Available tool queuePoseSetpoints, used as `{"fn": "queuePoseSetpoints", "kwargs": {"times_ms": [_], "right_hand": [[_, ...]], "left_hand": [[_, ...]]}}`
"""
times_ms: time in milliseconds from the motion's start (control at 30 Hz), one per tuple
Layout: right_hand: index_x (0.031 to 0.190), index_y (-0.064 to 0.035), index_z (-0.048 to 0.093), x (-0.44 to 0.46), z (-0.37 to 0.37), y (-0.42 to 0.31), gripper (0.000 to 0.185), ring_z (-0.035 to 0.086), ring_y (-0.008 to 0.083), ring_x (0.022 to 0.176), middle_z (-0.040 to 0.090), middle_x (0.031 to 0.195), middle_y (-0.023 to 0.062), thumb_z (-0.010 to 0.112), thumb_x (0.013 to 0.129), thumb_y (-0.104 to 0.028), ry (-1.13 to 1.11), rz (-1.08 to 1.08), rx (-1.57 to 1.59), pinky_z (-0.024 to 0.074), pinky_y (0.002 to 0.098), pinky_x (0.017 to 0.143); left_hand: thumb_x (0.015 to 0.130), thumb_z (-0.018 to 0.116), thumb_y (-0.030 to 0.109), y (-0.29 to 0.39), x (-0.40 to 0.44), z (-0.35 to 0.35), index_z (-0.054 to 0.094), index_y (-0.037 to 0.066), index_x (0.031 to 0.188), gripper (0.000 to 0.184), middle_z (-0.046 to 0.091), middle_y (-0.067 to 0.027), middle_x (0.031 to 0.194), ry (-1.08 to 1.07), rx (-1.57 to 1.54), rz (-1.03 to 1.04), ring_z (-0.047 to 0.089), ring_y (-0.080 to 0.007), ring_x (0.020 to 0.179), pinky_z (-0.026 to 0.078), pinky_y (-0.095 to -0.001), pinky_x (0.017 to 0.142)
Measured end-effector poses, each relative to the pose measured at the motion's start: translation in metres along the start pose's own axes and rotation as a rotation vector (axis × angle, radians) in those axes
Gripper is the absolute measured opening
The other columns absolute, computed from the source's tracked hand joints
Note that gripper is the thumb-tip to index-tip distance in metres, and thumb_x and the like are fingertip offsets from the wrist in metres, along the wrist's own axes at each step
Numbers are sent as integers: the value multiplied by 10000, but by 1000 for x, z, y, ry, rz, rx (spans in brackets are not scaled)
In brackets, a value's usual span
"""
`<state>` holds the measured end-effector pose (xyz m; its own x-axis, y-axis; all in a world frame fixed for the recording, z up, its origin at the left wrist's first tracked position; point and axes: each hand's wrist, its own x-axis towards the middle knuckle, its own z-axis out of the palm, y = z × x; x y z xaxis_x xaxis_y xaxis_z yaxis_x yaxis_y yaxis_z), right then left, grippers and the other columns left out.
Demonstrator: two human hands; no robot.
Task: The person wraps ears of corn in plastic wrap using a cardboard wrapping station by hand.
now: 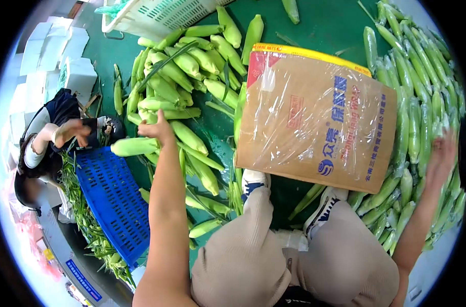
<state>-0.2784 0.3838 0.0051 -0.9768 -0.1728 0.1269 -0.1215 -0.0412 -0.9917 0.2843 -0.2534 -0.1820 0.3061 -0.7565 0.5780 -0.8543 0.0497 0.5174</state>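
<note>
Unwrapped corn ears in green husks lie in a loose pile at the upper left. My left hand is over the pile's lower left part, beside a pale green ear; its fingers are spread apart. On the right, my right hand is over ears wrapped in clear film, somewhat blurred, its fingers extended with nothing visible in them. Between the two heaps sits a cardboard box covered in plastic film, with a yellow edge along its back.
A blue plastic crate stands at the left, husk scraps beside it. At the top is a white crate. Another person is at the far left, one hand stretched out. White foam boxes are behind.
</note>
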Motion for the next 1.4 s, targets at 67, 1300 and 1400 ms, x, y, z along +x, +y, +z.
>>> {"fn": "queuePoseSetpoints", "kwargs": {"times_ms": [67,1300,1400], "right_hand": [[1410,9,542,-47,37,29,419,592,92,921,629,1213,65,640,1032,-142,-136,272,83,491,230,833],[1389,-280,650,-150,98,26,542,549,243,897,564,880,32,765,864,-352,-1039,-440,-944,433,380,830],[1157,-242,749,-150,109,41,239,577,235,839,546,791,2,679,935,-297,-1009,-569,-942,438,379,768]], "left_hand": [[863,821,252,-16,-32,-22,646,-4,1064,369,702,-157,946,-704,-340,-64,654,-327,819,529,-438,782],[760,786,65,-12,-69,-274,455,7,1438,756,594,-157,1247,-713,-374,-129,583,-289,1103,494,-410,979],[704,701,-70,159,-74,-246,449,10,1443,785,536,-139,1318,-1065,-412,576,559,-264,1173,474,-389,1014]]}}
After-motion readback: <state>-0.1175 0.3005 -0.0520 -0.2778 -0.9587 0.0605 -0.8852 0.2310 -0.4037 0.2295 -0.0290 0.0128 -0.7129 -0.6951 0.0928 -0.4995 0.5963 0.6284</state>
